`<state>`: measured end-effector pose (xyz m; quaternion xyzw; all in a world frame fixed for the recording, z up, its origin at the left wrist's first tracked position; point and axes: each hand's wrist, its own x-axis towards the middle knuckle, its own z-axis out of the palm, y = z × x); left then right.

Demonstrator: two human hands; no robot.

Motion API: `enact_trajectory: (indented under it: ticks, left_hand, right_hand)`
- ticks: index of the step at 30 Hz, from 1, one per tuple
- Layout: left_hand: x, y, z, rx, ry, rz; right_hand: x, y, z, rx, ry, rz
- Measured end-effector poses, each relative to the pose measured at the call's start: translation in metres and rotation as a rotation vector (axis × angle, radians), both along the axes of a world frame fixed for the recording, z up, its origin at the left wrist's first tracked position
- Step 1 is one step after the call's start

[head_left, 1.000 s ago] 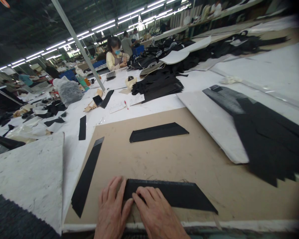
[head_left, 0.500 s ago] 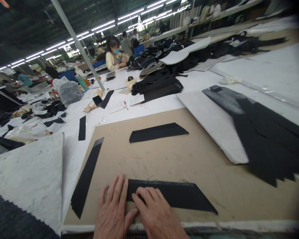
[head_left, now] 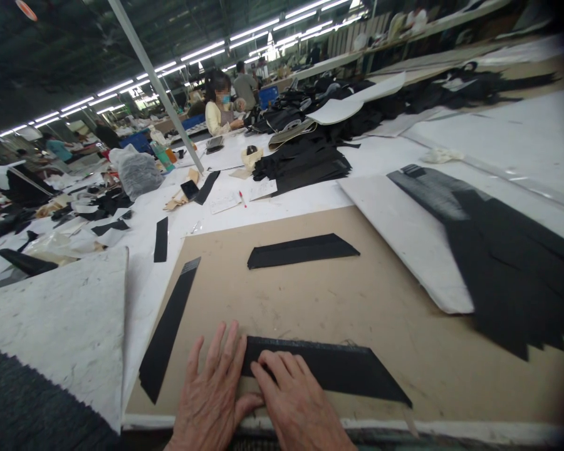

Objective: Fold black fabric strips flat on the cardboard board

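Note:
A black fabric strip with a slanted right end lies flat on the brown board in front of me. At its left end my left hand rests open on the board, fingers spread and touching the strip's edge. My right hand is bent over the strip's near left part, its fingers together and thumb close to the index finger, closed on the fabric; the fingertips are partly hidden. Another folded black strip lies farther up the board. To the left is a narrow stack of black strips, set at a slant.
The brown board reaches the table's front edge. On the right, a fanned pile of black pieces overlaps a pale board. A speckled pale board stands at left. Farther back are a metal post, black fabric heaps and a seated co-worker.
My left hand's fingers have spread a little wider. My right hand has hardly moved on the strip. The whole view has shifted slightly, so the scene sits a bit farther right.

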<state>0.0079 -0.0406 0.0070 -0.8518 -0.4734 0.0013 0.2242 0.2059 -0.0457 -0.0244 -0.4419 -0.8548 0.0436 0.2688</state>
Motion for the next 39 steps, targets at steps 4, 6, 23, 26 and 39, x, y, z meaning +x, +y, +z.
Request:
enact_trajectory:
  ticks: [4,6,23,26,39]
  left_hand:
    - [-0.014,-0.007,-0.007,-0.105,-0.240,0.055]
    - [-0.023,-0.015,-0.011,-0.116,-0.384,0.157]
    - [-0.020,-0.026,-0.018,0.072,-0.215,-0.109]
    - [-0.022,-0.028,-0.019,0.078,-0.174,-0.113]
    - [-0.033,-0.029,-0.025,0.076,-0.168,-0.132]
  right_hand:
    - [0.000,-0.001,0.003,-0.010,-0.004,-0.009]
    - [0.001,-0.001,0.004,-0.024,-0.003,-0.002]
    - [0.000,-0.003,0.010,-0.061,-0.003,-0.002]
    - [0.000,-0.004,0.008,-0.060,-0.002,-0.003]
    - [-0.015,0.020,0.030,-0.098,-0.096,0.033]
